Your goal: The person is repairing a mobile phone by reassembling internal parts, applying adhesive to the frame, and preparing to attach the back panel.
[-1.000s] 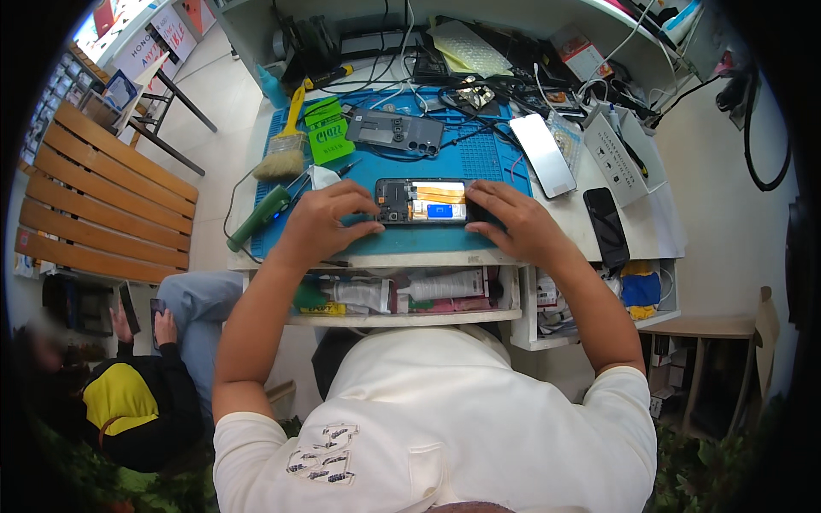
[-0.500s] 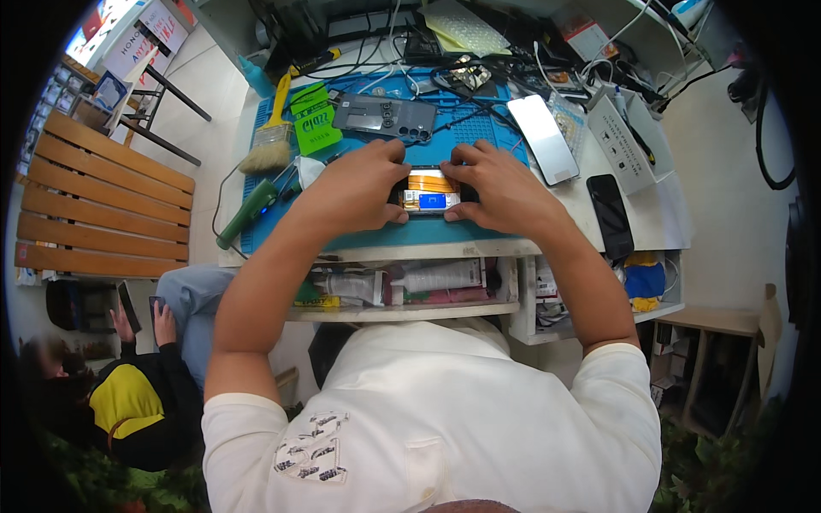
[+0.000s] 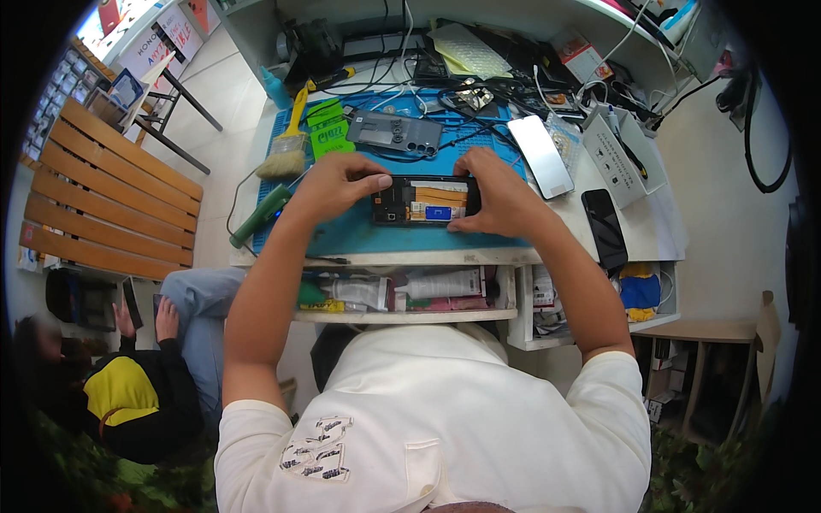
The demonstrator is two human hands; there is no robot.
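Observation:
An opened phone (image 3: 393, 209) lies sideways above the blue work mat (image 3: 351, 239), its orange flex cable and blue-labelled battery area exposed. My right hand (image 3: 500, 195) grips its right end, thumb on the near edge and fingers on the far edge. At the far left corner, the thumb and fingertips of my left hand (image 3: 329, 190) pinch the phone's edge. Beyond it lies a grey phone back cover (image 3: 395, 133) with camera holes. A yellow-handled brush (image 3: 283, 157), a green packet (image 3: 329, 128) and a green handheld tool (image 3: 261, 215) are left of the phone.
A pale phone (image 3: 540, 158), a black phone (image 3: 605, 228) and a white box (image 3: 614, 158) stand to the right. Tangled cables and bubble wrap (image 3: 470, 53) fill the back. Below the tabletop, a drawer (image 3: 402, 315) holds tubes. Another person (image 3: 141, 402) sits at the lower left.
My left hand has slid left from the phone's middle to its far left corner, uncovering the black left part. My right hand keeps its grip. The view has shifted slightly.

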